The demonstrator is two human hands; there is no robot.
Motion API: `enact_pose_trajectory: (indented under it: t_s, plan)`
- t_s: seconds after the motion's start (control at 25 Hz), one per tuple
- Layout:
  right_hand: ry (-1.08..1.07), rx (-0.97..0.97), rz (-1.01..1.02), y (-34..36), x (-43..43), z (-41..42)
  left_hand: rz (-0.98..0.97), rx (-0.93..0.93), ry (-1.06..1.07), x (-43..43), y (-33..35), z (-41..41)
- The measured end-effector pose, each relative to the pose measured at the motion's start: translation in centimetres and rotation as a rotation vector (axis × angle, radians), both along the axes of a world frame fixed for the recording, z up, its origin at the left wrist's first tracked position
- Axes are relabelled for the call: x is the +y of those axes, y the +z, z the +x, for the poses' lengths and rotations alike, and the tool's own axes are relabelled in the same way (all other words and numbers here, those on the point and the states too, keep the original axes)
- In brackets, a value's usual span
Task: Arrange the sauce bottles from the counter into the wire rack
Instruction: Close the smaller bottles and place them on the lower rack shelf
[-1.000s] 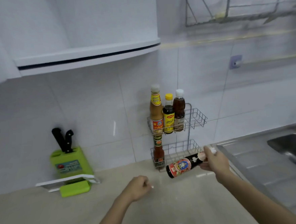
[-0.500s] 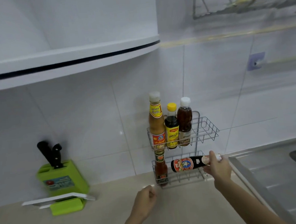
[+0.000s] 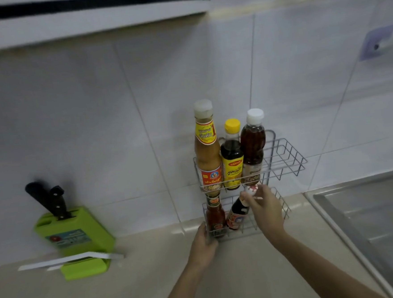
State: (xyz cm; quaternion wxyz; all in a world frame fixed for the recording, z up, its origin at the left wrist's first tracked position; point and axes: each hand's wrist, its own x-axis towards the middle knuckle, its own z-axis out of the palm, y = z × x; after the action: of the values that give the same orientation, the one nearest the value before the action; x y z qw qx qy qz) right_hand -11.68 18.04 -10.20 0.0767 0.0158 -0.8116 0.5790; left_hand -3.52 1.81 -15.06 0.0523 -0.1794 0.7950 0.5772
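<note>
The dark sauce bottle [image 3: 236,213] is inside the lower tier of the wire rack [image 3: 285,206], tilted, with its base down beside the red-sauce bottle [image 3: 215,217] already standing there and its neck leaning up and to the right. The right hand [image 3: 266,210] is closed around the neck just below the white cap [image 3: 251,190], which sits close under the floor of the upper tier. The left hand [image 3: 203,245] is wrapped around the front left corner of the rack at counter [image 3: 246,273] level, seemingly steadying it; how tightly it grips I cannot tell.

The bottle looks like glass, full and dark, so it is likely fairly heavy for its size, rigid, and breakable if knocked against the wires. The smooth body and glossy label would probably be slippery, while the narrow neck gives the fingers a sure hold and keeps them clear of the basket's wires, so the neck seems the right place to take it. Holding that high lets the heavy base swing, so it should be stood upright slowly.

The rack is light wire and would probably shift without the steadying hand. On the upper tier stand three bottles: a tall tan-sauce bottle [image 3: 207,152], a yellow-capped bottle [image 3: 232,160] and a white-capped brown bottle [image 3: 252,149]. The rack stands at the counter's back edge, against the tiled wall.
</note>
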Motion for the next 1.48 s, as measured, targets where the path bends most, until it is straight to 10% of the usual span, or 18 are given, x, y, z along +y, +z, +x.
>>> enact_pose_trajectory:
  t_s: [0.76,1.2,1.48]
  plan:
    - [0.356,0.019,0.338,-2.1,-1.2,-1.0,-0.033,0.134,0.003,1.4,-1.3,0.2]
    - [0.283,-0.013,0.402,-2.6,3.7,3.8,-0.197,-0.146,-0.108,-0.6,1.4,3.8]
    - [0.808,0.076,0.495,1.5,7.4,16.8,-0.262,-0.091,-0.437,0.6,-1.7,16.8]
